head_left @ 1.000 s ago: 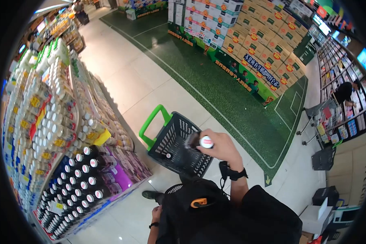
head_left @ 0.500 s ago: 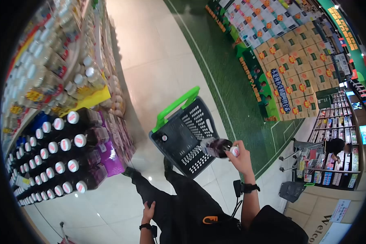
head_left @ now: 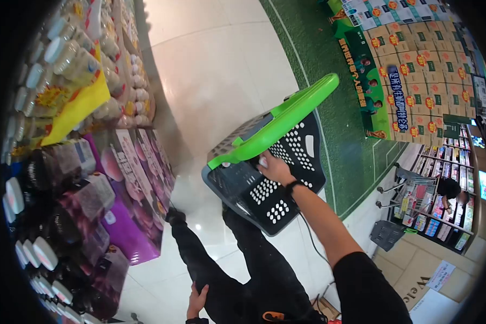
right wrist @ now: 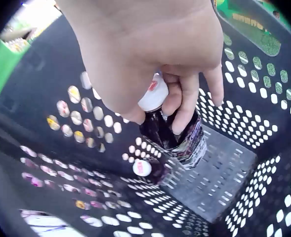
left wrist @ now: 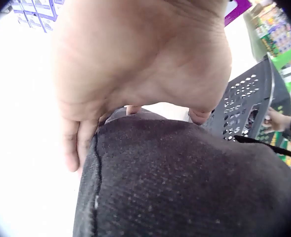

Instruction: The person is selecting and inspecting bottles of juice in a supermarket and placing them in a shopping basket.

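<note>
My right hand (head_left: 277, 170) is down inside a dark grey shopping basket (head_left: 221, 186) with a raised green handle (head_left: 286, 128). In the right wrist view its thumb and fingers grip the neck of a dark bottle (right wrist: 187, 148), just below the white cap (right wrist: 154, 96). The bottle tilts over the slotted basket floor (right wrist: 214, 175). Beside it in the basket is a second dark bottle, its white cap (right wrist: 142, 168) showing. My left hand (head_left: 197, 299) rests on the thigh of my dark trousers (left wrist: 150, 168), fingers loosely spread, holding nothing.
White-capped dark bottles (head_left: 65, 227) crowd a display at left, fronted by a purple panel (head_left: 137, 221). Stacked cartons (head_left: 416, 81) stand on green flooring at upper right. Farther right are a shopping cart (head_left: 413, 191), a person (head_left: 448, 186) and another basket (head_left: 387, 235).
My right hand has carried the bottle from above the basket's right side down into the basket. The view has swung and come nearer the basket. The left hand stays on the thigh.
</note>
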Demonstrator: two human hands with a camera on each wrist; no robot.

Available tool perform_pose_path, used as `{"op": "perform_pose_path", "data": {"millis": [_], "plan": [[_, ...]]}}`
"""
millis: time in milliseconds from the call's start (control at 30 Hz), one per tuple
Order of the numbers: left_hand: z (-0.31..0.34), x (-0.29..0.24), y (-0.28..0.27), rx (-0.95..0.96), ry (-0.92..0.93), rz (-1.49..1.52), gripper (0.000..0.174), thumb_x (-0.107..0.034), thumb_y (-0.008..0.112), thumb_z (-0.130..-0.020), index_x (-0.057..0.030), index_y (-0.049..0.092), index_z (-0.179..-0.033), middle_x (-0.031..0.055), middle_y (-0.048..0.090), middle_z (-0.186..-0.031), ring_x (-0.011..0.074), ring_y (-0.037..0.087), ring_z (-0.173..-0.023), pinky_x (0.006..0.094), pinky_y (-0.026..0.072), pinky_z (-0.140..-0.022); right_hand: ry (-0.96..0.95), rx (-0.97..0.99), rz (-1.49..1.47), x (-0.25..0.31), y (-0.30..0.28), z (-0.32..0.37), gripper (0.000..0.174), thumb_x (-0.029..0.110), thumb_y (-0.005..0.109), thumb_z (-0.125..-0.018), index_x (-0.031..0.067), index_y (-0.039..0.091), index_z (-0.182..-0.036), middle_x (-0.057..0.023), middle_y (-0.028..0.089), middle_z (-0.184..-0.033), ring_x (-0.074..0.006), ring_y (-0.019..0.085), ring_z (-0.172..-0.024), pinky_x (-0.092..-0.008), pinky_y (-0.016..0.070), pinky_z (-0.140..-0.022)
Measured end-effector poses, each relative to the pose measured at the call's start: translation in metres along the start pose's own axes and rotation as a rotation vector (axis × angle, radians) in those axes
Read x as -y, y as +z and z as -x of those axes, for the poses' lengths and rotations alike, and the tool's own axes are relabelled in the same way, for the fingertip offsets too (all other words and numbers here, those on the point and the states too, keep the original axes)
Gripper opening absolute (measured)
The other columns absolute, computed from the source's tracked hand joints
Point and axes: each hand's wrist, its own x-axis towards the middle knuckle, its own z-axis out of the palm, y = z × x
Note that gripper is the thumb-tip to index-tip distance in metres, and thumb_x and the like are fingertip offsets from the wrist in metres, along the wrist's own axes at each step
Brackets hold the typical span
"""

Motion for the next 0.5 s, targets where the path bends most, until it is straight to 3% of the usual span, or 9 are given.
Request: {"op": "perform_pose_path", "data": {"millis": [67, 167, 267, 433, 500], "plan": [[-0.002, 0.003, 0.010, 0.000, -0.017, 0.008, 0.090, -0.056, 0.059, -0.083, 0.0017, 0.025, -0.143, 0.0336, 0.047, -0.131, 0.0408, 0.046, -0.125, 0.0402, 0.0381, -0.102, 0.056, 0.068, 0.032, -0.032, 0.042, -0.042, 0.044, 0.029, 0.063, -0.080, 0.0191, 0.044, -0.118, -0.0193, 0.065, -0.099, -0.0398, 0.062, -0.096, -0.0489, 0.0484, -0.082], [-0.010, 0.023, 0.020, -0.033, 0.019, -0.066, 0.088, -0.053, 0.060, -0.084, 0.0000, 0.024, -0.143, 0.0332, 0.050, -0.127, 0.0410, 0.049, -0.122, 0.0404, 0.0403, -0.100, -0.067, -0.083, 0.021, -0.069, 0.112, -0.079, 0.047, 0.033, 0.054, -0.087, 0.0153, 0.048, -0.130, -0.0184, 0.061, -0.115, -0.0327, 0.057, -0.111, -0.0402, 0.0440, -0.096], [-0.010, 0.027, 0.023, -0.036, -0.005, 0.076, 0.084, -0.050, 0.061, -0.085, 0.0007, 0.025, -0.142, 0.0318, 0.050, -0.128, 0.0404, 0.050, -0.121, 0.0402, 0.0407, -0.100, -0.119, -0.153, 0.039, -0.068, 0.143, -0.095, 0.045, 0.033, 0.055, -0.087, 0.0145, 0.049, -0.127, -0.0178, 0.062, -0.114, -0.0321, 0.057, -0.109, -0.0399, 0.0445, -0.094], [-0.006, 0.022, 0.026, -0.073, -0.025, 0.070, 0.080, -0.046, 0.061, -0.086, 0.0016, 0.027, -0.141, 0.0290, 0.052, -0.127, 0.0373, 0.051, -0.121, 0.0385, 0.0399, -0.101, -0.070, -0.133, 0.070, -0.049, 0.168, -0.101, 0.041, 0.031, 0.056, -0.087, 0.0130, 0.051, -0.123, -0.0169, 0.062, -0.111, -0.0309, 0.058, -0.106, -0.0395, 0.0453, -0.091], [0.007, -0.017, 0.020, -0.058, -0.099, 0.082, 0.077, -0.043, 0.061, -0.088, 0.0014, 0.028, -0.141, 0.0271, 0.053, -0.127, 0.0334, 0.051, -0.121, 0.0362, 0.0390, -0.101, -0.054, -0.123, 0.078, -0.046, 0.173, -0.098, 0.039, 0.031, 0.056, -0.087, 0.0124, 0.051, -0.122, -0.0165, 0.063, -0.110, -0.0305, 0.059, -0.105, -0.0394, 0.0456, -0.090]]}}
